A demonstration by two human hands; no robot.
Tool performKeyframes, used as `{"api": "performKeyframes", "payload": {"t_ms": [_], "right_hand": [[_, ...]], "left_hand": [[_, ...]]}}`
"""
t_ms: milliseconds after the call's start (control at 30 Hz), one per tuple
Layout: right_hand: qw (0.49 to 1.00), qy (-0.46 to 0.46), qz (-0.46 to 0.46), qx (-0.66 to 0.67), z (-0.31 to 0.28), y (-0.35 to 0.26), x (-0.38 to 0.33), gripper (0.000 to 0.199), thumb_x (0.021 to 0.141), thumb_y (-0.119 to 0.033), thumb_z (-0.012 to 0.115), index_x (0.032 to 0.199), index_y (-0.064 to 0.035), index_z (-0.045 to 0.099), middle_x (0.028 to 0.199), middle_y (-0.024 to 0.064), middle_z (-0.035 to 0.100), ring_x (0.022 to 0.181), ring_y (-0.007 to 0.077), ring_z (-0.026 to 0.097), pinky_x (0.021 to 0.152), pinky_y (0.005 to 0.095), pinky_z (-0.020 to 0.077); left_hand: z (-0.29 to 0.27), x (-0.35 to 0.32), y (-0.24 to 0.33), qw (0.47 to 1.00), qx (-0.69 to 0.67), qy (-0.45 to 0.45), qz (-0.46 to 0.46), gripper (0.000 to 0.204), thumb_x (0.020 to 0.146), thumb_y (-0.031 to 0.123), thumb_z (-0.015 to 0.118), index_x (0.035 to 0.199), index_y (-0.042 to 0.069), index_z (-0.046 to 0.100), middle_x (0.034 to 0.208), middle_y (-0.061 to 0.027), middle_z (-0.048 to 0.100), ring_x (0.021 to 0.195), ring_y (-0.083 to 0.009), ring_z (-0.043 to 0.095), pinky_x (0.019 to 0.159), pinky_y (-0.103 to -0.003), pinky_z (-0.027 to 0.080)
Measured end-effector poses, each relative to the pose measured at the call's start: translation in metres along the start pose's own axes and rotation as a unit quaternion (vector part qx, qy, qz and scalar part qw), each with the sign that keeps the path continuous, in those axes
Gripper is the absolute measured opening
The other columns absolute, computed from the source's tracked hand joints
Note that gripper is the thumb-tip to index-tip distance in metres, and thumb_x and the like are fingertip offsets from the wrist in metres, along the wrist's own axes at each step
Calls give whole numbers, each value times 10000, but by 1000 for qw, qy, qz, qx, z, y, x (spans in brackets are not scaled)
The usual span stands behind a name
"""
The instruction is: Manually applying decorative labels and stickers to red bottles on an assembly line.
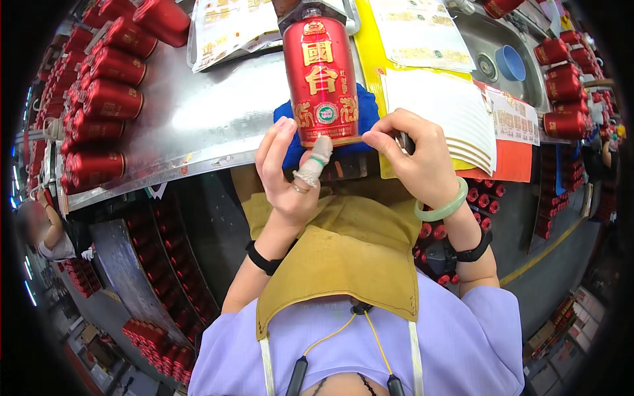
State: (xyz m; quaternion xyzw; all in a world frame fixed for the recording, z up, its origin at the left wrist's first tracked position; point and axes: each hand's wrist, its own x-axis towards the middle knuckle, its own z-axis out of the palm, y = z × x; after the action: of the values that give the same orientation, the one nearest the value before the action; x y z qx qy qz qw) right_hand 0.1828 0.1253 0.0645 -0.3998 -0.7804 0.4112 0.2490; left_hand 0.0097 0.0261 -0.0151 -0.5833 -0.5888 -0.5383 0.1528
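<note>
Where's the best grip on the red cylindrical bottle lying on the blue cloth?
Probably the lower body of the red cylindrical bottle, from both sides: it lies base toward the person on the blue cloth, round walls exposed. The left hand and right hand already flank its base.

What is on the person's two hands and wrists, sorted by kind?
Taped finger, left hand: 1
Ring: 1
Green bangle, right hand: 1
Black wristbands: 2
Red bottle held by both hands: 1
Total: 6
</note>
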Motion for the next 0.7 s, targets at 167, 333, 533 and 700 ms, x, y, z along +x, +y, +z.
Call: {"api": "performKeyframes", "payload": {"t_ms": [167,333,533,700], "right_hand": [[1000,9,-4,-8,0,5,-1,170,897,-154,784,880,5,727,764,128,674,603,219,587,594,348,468],[1000,3,4,19,2,-4,-2,175,898,-155,782,879,9,725,778,130,679,615,233,595,606,356,479],[1000,-5,-1,-2,1,-2,-1,176,899,-156,781,881,10,726,780,132,680,618,237,599,608,352,482],[1000,1,-2,1,0,0,0,172,895,-154,782,879,8,726,776,137,681,618,241,599,607,356,481]], "left_hand": [[-3,21,5,996,-14,-57,73,388,809,-35,833,1175,-48,701,1246,-146,677,1128,-355,672,951,-421,567],[-7,-6,-9,986,-123,-24,-112,396,816,-127,793,1194,-55,701,1315,-197,652,1181,-330,675,1000,-416,591],[-7,-12,-9,998,-11,-27,-48,440,834,-104,786,1252,1,696,1407,-213,575,1242,-365,629,1002,-424,591],[-4,0,4,994,94,-43,26,435,824,-68,807,1222,81,719,1458,-171,537,1321,-373,548,959,-426,562]]}}
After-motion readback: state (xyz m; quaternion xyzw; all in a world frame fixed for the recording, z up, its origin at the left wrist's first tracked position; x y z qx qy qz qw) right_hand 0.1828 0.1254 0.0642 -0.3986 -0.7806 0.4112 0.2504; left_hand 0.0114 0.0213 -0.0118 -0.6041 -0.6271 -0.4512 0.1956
